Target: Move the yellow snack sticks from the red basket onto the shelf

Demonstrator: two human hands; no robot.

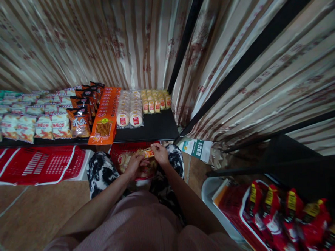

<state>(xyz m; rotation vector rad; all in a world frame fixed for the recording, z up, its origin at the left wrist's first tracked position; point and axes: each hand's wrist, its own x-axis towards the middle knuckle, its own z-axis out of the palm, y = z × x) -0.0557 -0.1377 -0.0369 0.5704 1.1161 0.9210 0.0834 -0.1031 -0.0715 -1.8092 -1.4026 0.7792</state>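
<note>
Between my knees, over a red basket (144, 178), both hands hold a small yellow-and-orange snack packet (148, 153). My left hand (136, 164) has its fingers closed round the left end. My right hand (160, 155) pinches the right end. Pale wrapped snacks (124, 161) lie in the basket beneath my hands, partly hidden by them. Similar small yellow packets (155, 103) stand in rows on the black shelf (159, 128) ahead. Just left of those are stacks of round white wrapped cakes (129, 110).
Farther left on the shelf are an orange hanging strip (104, 114), black-and-orange bags (80, 119) and white snack bags (25, 126). Red baskets (42, 165) sit below. At right, red packages (292, 212) fill another basket near a black frame bar (272, 168). Curtains (94, 39) hang behind.
</note>
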